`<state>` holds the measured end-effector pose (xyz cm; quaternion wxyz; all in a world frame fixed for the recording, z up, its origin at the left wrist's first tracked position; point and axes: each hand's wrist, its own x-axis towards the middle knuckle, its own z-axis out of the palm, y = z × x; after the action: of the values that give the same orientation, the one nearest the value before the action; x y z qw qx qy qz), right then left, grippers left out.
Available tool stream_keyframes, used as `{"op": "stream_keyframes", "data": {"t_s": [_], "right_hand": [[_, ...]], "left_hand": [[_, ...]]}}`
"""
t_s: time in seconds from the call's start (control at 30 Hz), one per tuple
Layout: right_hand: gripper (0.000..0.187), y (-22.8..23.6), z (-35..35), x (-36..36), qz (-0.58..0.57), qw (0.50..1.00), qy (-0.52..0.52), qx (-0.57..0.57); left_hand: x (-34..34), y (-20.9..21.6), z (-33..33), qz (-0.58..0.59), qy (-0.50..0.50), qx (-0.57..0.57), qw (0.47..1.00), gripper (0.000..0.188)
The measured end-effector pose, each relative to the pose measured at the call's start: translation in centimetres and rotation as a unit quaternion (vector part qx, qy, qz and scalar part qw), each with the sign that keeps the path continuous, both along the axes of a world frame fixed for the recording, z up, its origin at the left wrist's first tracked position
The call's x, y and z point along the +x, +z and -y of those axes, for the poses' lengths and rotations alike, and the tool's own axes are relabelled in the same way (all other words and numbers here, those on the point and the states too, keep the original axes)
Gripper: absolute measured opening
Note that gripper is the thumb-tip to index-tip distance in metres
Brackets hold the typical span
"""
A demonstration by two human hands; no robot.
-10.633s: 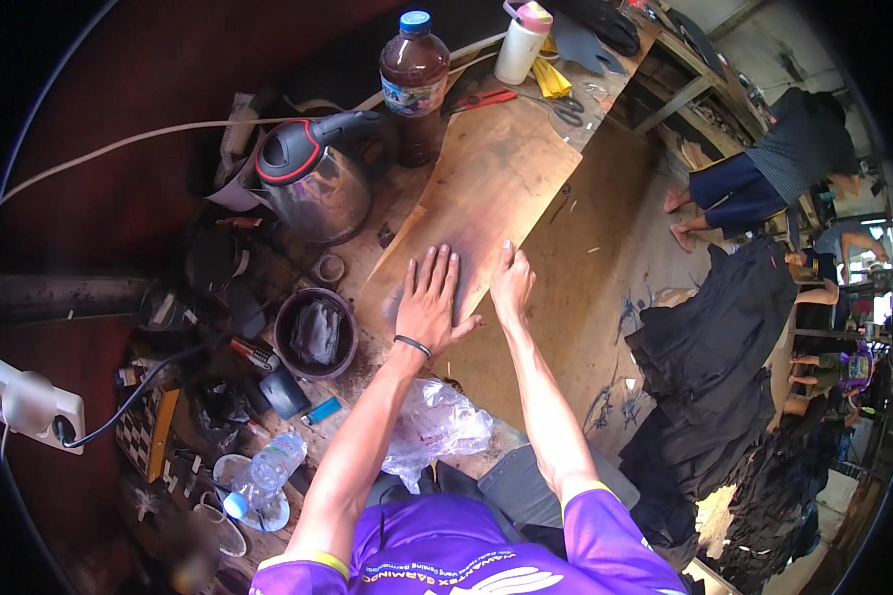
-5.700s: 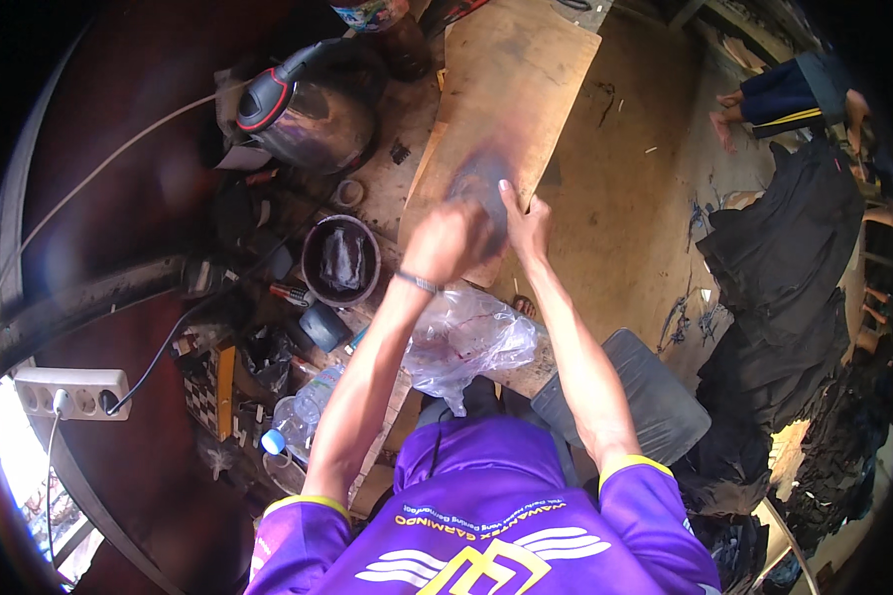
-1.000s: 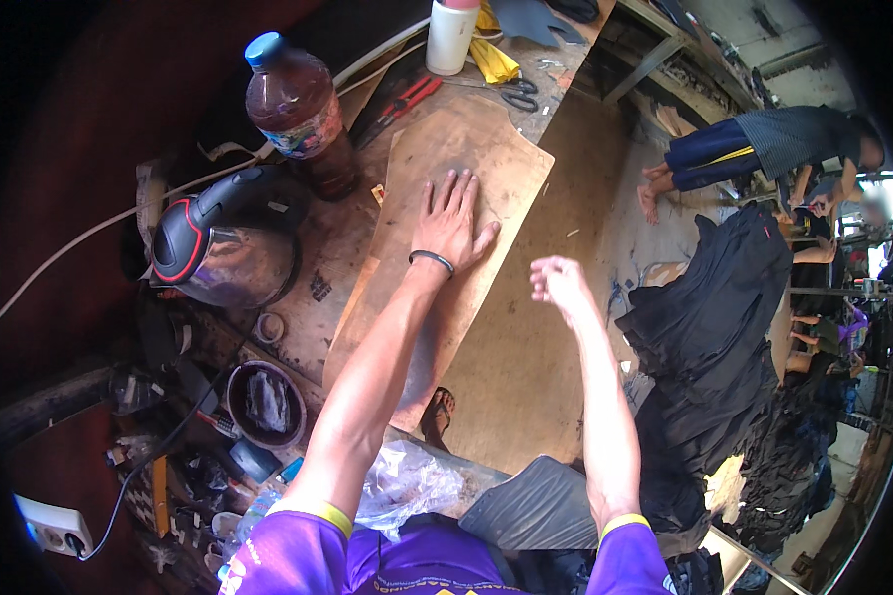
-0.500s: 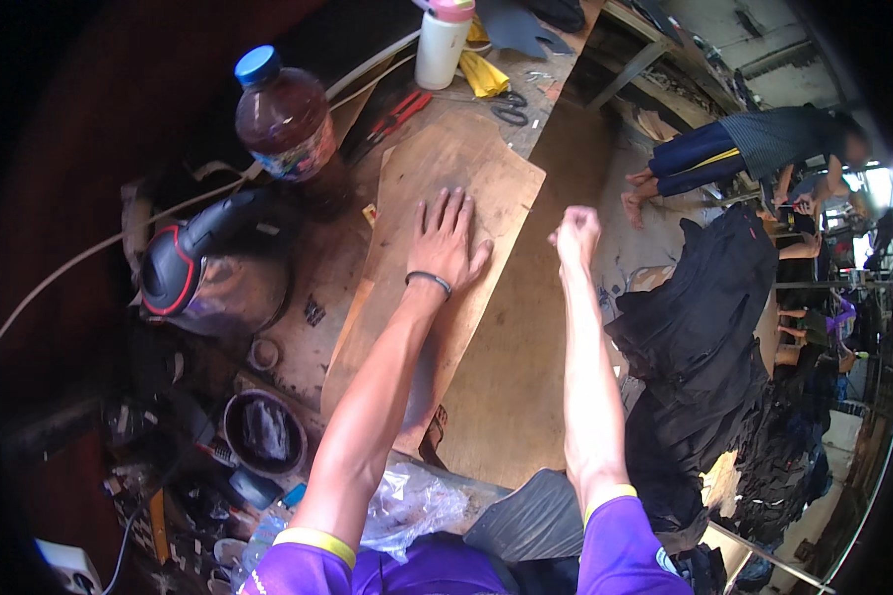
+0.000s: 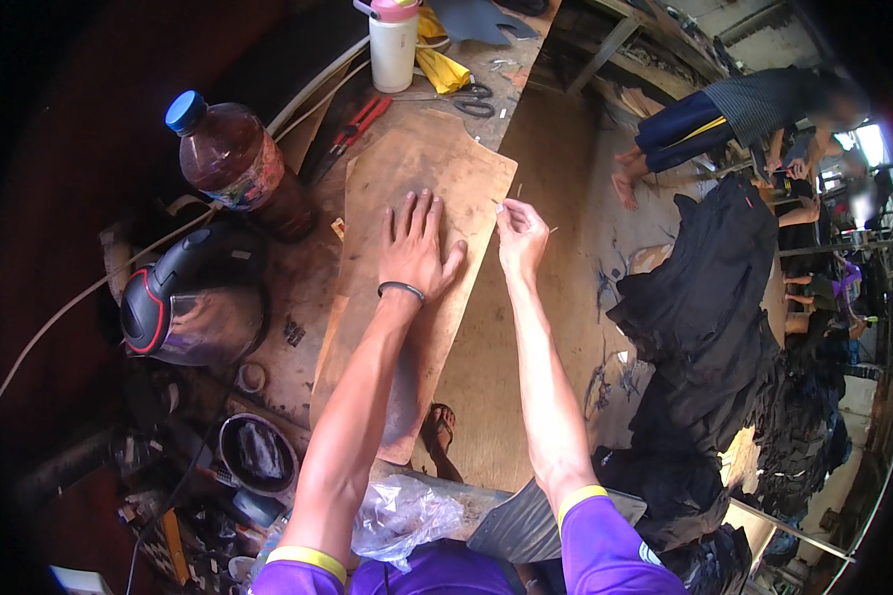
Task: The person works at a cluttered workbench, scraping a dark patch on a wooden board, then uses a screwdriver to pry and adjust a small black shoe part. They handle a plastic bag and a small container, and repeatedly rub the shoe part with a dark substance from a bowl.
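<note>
The brown sheet point(image 5: 446, 164) lies flat on the worktable point(image 5: 293, 375), its long right side at, or slightly over, the table's edge; the amount of overhang cannot be told. The left hand point(image 5: 413, 256) rests palm down on the sheet, fingers a little spread, gripping nothing. The right hand point(image 5: 522, 241) is just beside the sheet's right edge, thumb and fingertips drawn together; whether they pinch anything, or touch the sheet, cannot be told. Main risk noted: the sheet could pivot or slide off the edge, since one palm alone appears to bear on it and its far and near ends are unheld. It could then drop towards the sandalled foot point(image 5: 439, 428) below. Second risk: a leftward slip could knock the bottle of dark liquid point(image 5: 243, 169) or the kettle point(image 5: 203, 309), both standing near that side, and wet the sheet. Third: the scissors point(image 5: 473, 101) and the red-handled tool point(image 5: 360, 124) lie uncovered near the far end, where a forward push could run fingers or sheet into them.
</note>
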<state>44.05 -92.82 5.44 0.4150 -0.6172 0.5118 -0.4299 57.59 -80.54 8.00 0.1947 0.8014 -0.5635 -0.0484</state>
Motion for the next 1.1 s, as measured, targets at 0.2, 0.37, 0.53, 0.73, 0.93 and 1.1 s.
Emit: {"op": "stream_keyframes", "data": {"t_s": [0.2,0.37,0.53,0.73,0.93,1.1], "right_hand": [[0.014,0.7,1.2,-0.5,-0.132,0.985,0.067,-0.091],[0.014,3.8,2.0,0.4,-0.179,0.963,0.122,-0.158],[0.016,4.4,1.4,4.0,-0.146,0.961,0.225,-0.072],[0.018,4.3,2.0,4.5,-0.220,0.913,0.284,-0.191],[0.019,5.2,1.6,4.6,-0.245,0.896,0.313,-0.199],[0.017,5.8,1.0,5.2,-0.256,0.880,0.321,-0.240]], "left_hand": [[0.1,-0.2,-0.1,-0.002,0.002,-0.006,1.000,0.081],[0.0,-0.5,0.7,0.001,0.022,-0.032,0.999,0.070],[-0.2,-0.9,1.8,0.023,0.054,-0.097,0.994,0.051],[-0.2,-1.6,2.3,0.022,0.077,-0.118,0.990,0.045],[-0.2,-1.7,2.8,0.007,0.101,-0.149,0.984,0.037],[-0.2,-1.5,4.1,-0.028,0.152,-0.117,0.981,0.033]]}}
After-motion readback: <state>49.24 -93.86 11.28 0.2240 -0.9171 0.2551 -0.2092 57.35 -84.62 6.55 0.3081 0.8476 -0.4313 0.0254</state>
